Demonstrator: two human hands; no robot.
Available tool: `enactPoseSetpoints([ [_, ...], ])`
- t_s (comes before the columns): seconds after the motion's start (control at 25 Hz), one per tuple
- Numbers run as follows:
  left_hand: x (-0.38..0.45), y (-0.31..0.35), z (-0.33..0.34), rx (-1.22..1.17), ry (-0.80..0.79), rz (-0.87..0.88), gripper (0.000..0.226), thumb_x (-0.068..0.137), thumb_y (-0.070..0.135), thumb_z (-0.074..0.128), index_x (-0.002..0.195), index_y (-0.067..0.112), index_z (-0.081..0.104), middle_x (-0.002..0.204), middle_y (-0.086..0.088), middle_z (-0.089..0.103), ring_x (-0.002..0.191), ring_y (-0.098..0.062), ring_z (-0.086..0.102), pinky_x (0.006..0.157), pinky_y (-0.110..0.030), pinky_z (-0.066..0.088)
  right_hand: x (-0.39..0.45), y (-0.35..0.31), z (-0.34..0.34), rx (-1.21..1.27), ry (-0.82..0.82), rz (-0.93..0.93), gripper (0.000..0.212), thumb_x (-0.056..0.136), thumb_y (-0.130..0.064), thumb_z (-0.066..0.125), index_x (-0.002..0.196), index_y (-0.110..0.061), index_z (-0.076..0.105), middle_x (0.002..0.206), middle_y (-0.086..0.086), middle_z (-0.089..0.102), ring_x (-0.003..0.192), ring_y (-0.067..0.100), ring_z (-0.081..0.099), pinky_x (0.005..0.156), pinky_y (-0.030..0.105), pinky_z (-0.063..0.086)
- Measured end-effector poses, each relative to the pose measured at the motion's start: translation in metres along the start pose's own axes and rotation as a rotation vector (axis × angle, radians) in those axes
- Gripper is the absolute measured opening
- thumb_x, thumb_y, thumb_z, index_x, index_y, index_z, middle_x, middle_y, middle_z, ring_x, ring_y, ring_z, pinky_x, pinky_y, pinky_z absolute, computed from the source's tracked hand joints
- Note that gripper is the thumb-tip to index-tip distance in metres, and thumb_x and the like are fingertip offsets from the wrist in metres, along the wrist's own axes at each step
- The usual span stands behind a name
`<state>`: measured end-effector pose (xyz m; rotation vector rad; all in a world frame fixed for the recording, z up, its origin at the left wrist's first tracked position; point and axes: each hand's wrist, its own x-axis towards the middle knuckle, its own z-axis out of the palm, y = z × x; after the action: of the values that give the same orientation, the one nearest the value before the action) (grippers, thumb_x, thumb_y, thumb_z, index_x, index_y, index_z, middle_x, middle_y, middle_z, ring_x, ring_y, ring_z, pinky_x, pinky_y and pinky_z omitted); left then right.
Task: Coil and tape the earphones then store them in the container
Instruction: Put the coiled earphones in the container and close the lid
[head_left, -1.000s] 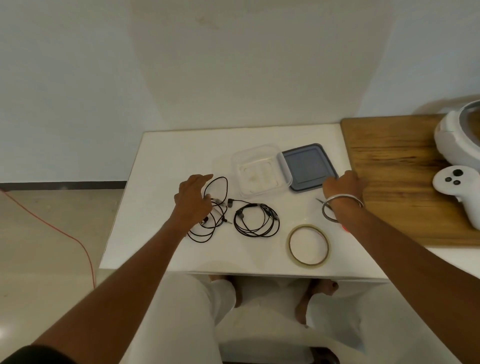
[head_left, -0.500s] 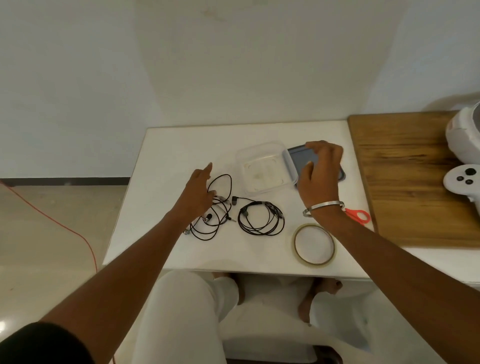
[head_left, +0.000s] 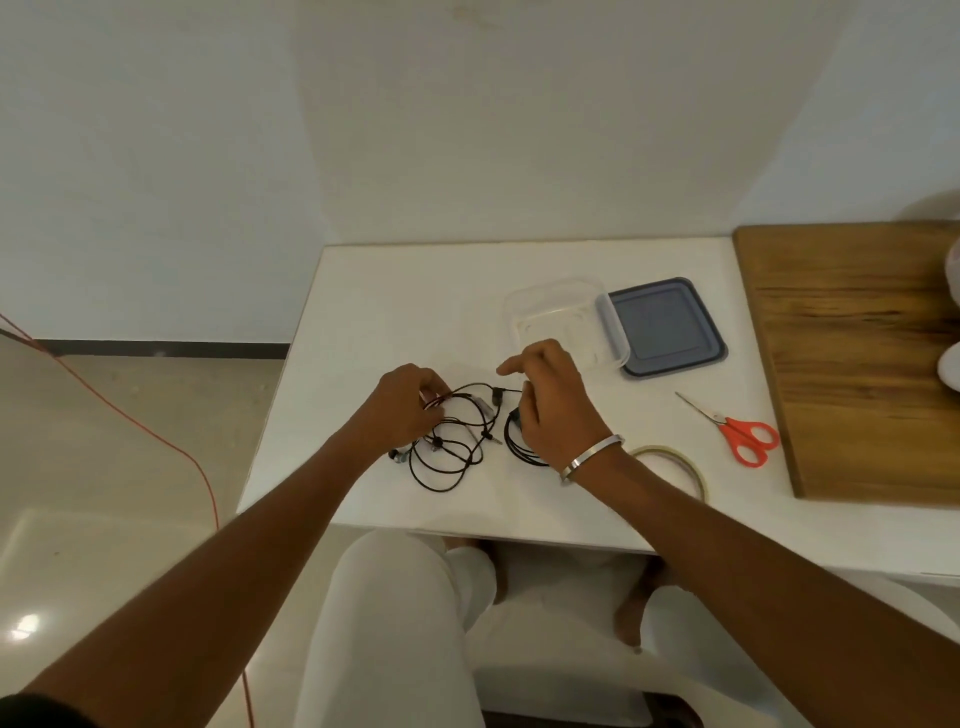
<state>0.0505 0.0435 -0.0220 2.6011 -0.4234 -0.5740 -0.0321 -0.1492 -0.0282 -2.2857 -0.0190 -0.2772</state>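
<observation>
Two black earphones lie near the front of the white table (head_left: 363, 291): a loose tangle (head_left: 447, 447) on the left and a neater coil (head_left: 514, 441) just beside it, partly hidden under the right wrist. The left hand (head_left: 400, 410) is curled round strands at the top of the tangle and grasps them; the right hand (head_left: 550, 405) hangs over the coil with its forefinger stretched out, and a wire runs to its thumb, though whether it pinches that wire I cannot tell. Behind them stands the clear container (head_left: 561, 306), open, its grey lid (head_left: 665, 327) touching its right side; tape (head_left: 675, 462) and scissors (head_left: 737, 436) lie to the right. The risk, as I judge it, is that lifting the tangle drags the second set along, since their wires seem to cross between the hands, so the neat coil could be undone or a knot tightened. A hard pull could also strain the thin cable at a bud. No brand, label or writing can be read anywhere.
</observation>
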Motion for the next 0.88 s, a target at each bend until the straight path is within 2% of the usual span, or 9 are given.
enactPoseSetpoints([
  [0.12, -0.006, -0.002, 0.008, 0.010, 0.030, 0.037, 0.030, 0.087, 0.020, 0.066, 0.116, 0.013, 0.062, 0.104, -0.003, 0.056, 0.093, -0.016, 0.055, 0.077, -0.018, 0.036, -0.003, -0.006, 0.008, -0.060, -0.098, 0.000, 0.034, 0.080, 0.006, 0.046, 0.105, -0.012, 0.061, 0.106, 0.007, 0.049, 0.095, 0.021, 0.049, 0.084, 0.037, 0.046],
  [0.24, -0.008, 0.004, 0.011, 0.003, 0.023, 0.029, 0.045, 0.086, 0.032, 0.064, 0.125, 0.015, 0.050, 0.112, -0.001, 0.053, 0.101, -0.016, 0.051, 0.082, -0.026, 0.040, -0.003, -0.006, 0.009, -0.084, -0.123, 0.009, 0.033, 0.079, 0.006, 0.047, 0.103, -0.012, 0.062, 0.106, 0.007, 0.051, 0.095, 0.022, 0.050, 0.083, 0.035, 0.045],
  [0.36, -0.005, 0.007, 0.008, 0.126, -0.151, -0.006, 0.068, 0.082, 0.041, 0.059, 0.142, 0.018, 0.035, 0.131, -0.004, 0.044, 0.124, -0.025, 0.039, 0.098, -0.039, 0.041, -0.001, -0.003, 0.008, -0.091, -0.122, 0.020, 0.034, 0.079, 0.007, 0.047, 0.102, -0.013, 0.063, 0.105, 0.006, 0.050, 0.094, 0.021, 0.050, 0.081, 0.030, 0.043],
  [0.44, -0.004, 0.010, 0.005, 0.213, -0.251, -0.022, 0.075, 0.083, 0.038, 0.060, 0.147, 0.018, 0.026, 0.140, -0.004, 0.034, 0.132, -0.028, 0.030, 0.103, -0.044, 0.039, 0.000, -0.001, 0.006, -0.104, -0.116, 0.028, 0.036, 0.078, 0.008, 0.046, 0.102, -0.013, 0.063, 0.104, 0.005, 0.050, 0.093, 0.021, 0.050, 0.081, 0.031, 0.044],
  [0.56, -0.005, 0.011, 0.008, 0.281, -0.219, 0.008, 0.073, 0.081, 0.029, 0.066, 0.143, 0.017, 0.030, 0.137, -0.003, 0.035, 0.128, -0.026, 0.033, 0.100, -0.046, 0.043, 0.001, 0.003, 0.000, -0.089, -0.093, 0.041, 0.038, 0.077, 0.011, 0.046, 0.102, -0.012, 0.064, 0.104, 0.007, 0.051, 0.095, 0.022, 0.051, 0.084, 0.035, 0.045],
  [0.72, -0.007, 0.008, 0.016, 0.173, -0.110, 0.027, 0.049, 0.085, 0.021, 0.067, 0.129, 0.012, 0.045, 0.120, -0.006, 0.051, 0.111, -0.023, 0.050, 0.090, -0.037, 0.048, -0.006, 0.018, -0.013, -0.091, -0.027, 0.069, 0.031, 0.077, 0.010, 0.049, 0.095, -0.010, 0.063, 0.098, 0.008, 0.056, 0.088, 0.025, 0.058, 0.079, 0.043, 0.050],
  [0.8, -0.009, 0.009, 0.019, 0.131, -0.096, -0.001, 0.039, 0.088, 0.020, 0.065, 0.123, 0.011, 0.051, 0.110, -0.007, 0.058, 0.097, -0.022, 0.058, 0.081, -0.032, 0.050, -0.011, 0.025, -0.020, -0.170, -0.003, 0.094, 0.024, 0.077, 0.008, 0.053, 0.091, -0.009, 0.063, 0.093, 0.008, 0.059, 0.082, 0.026, 0.060, 0.075, 0.046, 0.051],
  [0.88, -0.012, 0.012, 0.023, 0.167, -0.065, 0.003, 0.028, 0.090, 0.018, 0.061, 0.116, 0.010, 0.058, 0.108, -0.009, 0.062, 0.093, -0.023, 0.061, 0.076, -0.029, 0.049, -0.017, 0.029, -0.026, -0.276, -0.011, 0.112, 0.017, 0.079, 0.001, 0.056, 0.091, -0.010, 0.063, 0.090, 0.008, 0.061, 0.080, 0.025, 0.061, 0.075, 0.045, 0.051],
])
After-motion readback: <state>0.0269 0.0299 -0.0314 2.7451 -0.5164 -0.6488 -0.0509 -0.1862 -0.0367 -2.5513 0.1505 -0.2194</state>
